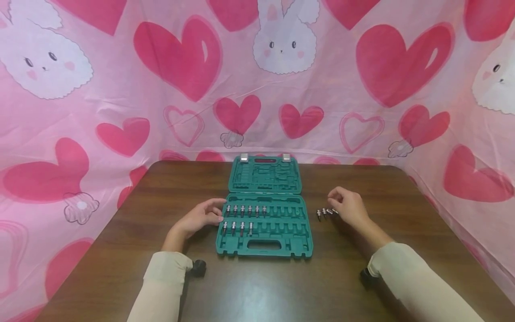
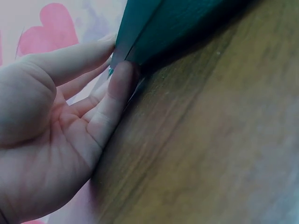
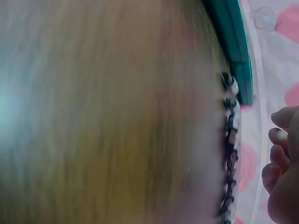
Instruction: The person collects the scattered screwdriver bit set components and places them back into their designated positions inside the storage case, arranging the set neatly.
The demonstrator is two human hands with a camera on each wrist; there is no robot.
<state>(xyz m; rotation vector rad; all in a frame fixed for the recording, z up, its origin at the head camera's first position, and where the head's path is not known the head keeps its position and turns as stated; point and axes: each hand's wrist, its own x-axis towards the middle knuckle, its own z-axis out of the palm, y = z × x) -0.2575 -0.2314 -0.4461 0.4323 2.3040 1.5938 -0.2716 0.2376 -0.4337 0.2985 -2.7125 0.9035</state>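
Note:
An open green tool case (image 1: 263,245) lies on the table, its lid leaning back. Silver bit sockets with dark tips (image 1: 242,211) fill part of its upper row of slots; several more (image 1: 234,228) stand in the left part of the lower row. My left hand (image 1: 201,218) touches the case's left edge; in the left wrist view its fingertips (image 2: 122,81) rest against the green side wall. To the case's right, my right hand (image 1: 349,206) hovers with bent fingers above several loose bit sockets (image 1: 319,214). Nothing shows in that hand in the right wrist view.
The brown wooden table (image 1: 257,290) carries the case and the loose bit sockets. Pink cloth (image 1: 253,80) with hearts and rabbits hangs around the table's back and sides. The lid has two pale latches (image 1: 244,157) at its far edge.

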